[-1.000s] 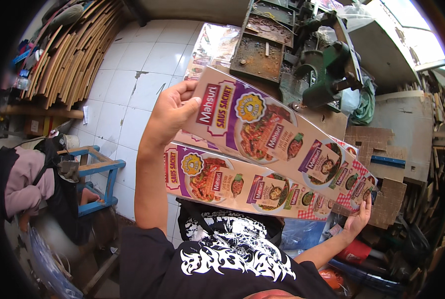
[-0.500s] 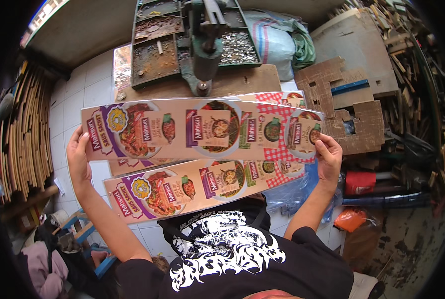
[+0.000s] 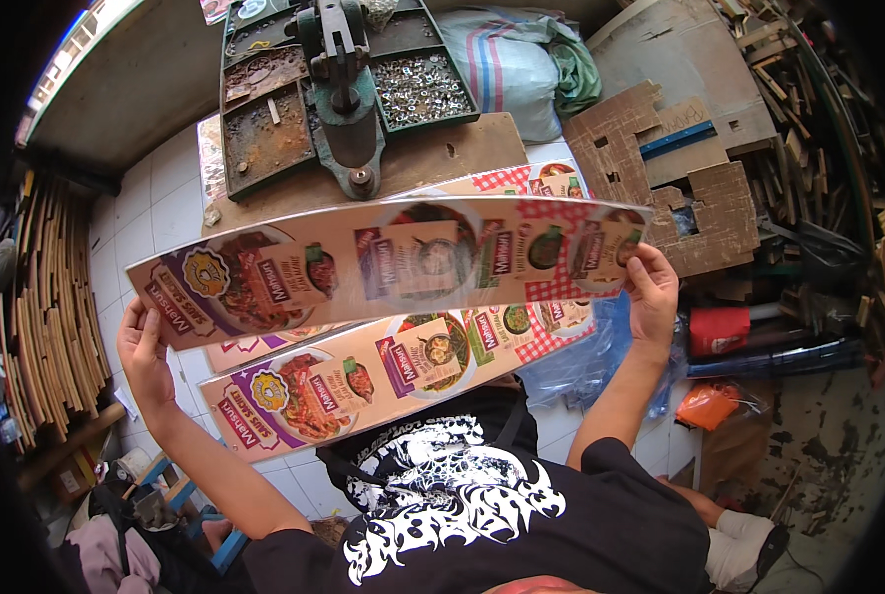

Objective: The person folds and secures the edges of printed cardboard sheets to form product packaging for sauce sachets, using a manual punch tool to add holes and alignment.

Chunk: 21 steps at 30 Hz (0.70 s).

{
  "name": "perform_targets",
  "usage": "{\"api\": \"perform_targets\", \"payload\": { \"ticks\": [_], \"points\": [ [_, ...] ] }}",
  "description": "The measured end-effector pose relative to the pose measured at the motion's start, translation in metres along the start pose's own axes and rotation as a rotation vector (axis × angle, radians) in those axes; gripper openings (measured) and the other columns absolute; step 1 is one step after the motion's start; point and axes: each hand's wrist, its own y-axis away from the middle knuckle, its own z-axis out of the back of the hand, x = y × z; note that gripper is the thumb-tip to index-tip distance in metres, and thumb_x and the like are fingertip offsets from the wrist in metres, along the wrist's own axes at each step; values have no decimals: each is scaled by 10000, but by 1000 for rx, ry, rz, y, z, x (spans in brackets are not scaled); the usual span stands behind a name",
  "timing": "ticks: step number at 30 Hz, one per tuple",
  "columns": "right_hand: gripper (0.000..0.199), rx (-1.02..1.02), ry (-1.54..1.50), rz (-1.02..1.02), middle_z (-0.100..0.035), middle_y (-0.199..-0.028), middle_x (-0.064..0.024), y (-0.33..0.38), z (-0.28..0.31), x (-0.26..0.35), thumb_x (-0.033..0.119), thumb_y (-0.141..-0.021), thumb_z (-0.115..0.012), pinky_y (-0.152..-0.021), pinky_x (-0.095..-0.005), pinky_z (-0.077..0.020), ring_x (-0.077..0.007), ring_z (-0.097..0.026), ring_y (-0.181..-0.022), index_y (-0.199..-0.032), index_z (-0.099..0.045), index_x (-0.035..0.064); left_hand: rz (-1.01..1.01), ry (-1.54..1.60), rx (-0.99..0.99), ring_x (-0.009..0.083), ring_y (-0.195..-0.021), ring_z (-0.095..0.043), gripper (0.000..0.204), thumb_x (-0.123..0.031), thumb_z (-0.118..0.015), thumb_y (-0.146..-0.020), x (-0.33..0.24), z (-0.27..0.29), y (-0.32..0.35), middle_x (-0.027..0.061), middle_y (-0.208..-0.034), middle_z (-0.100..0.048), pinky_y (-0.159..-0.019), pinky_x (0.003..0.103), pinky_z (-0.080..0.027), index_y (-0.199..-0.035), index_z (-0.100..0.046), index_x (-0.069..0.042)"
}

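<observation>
A long beige printed strip [image 3: 348, 265] with food pictures and a red checked patch stretches between my hands, slightly bowed and glossy. My left hand [image 3: 149, 358] pinches its lower left end. At the right end, my right hand [image 3: 652, 297] grips the edge, thumb on the printed face. Beneath it, nearer my body, lies a matching strip [image 3: 373, 368], partly covered. Another similar strip [image 3: 502, 180] shows behind the held one, mostly hidden. Beyond them stands a dark green hand press [image 3: 351, 139] on a wooden board [image 3: 462, 148].
Green metal trays flank the press; the right tray holds small metal rings [image 3: 417, 91]. A white striped sack [image 3: 507, 74] and cut brown boards [image 3: 611, 129] stand farther right. Stacked wooden slats [image 3: 51, 307] line the left. Clear blue plastic [image 3: 601, 361] lies near my right forearm.
The held strip's left end has moved left and down, so the strip slants more and bows. My left hand went with it, and the press now appears farther left in view.
</observation>
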Motion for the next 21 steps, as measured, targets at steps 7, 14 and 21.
{"api": "perform_targets", "payload": {
  "ticks": [7, 14, 21],
  "points": [
    [360, 200, 50, 61, -675, -1128, -180, 10, 102, 21, 262, -1032, -502, -1012, -394, -471, -276, -645, -1087, -1222, -589, -30, -529, 210, 155, 237, -983, -669, 153, -55, -642, -940, -22, -62, 39, 129, -990, -684, -1115, 566, -370, -1073, -565, -56],
    [522, 387, 533, 27, -624, -1256, -201, 15, 69, 142, 321, -1030, -510, -1096, -385, -396, -274, -577, -1228, -1355, -488, -86, -808, 262, 375, 287, -844, -700, 128, -170, -547, -987, -44, -139, 40, 177, -870, -694, -1081, 576, -380, -979, -598, -54],
    [506, 1172, 855, -12, -587, -1333, -202, 18, -77, 77, 297, -987, -563, -1039, -395, -426, -334, -558, -1238, -1397, -491, 9, -946, 254, 516, 266, -866, -727, 85, -110, -696, -894, -62, -205, 60, 116, -839, -729, -1069, 541, -430, -923, -630, -66]
  ]
}}
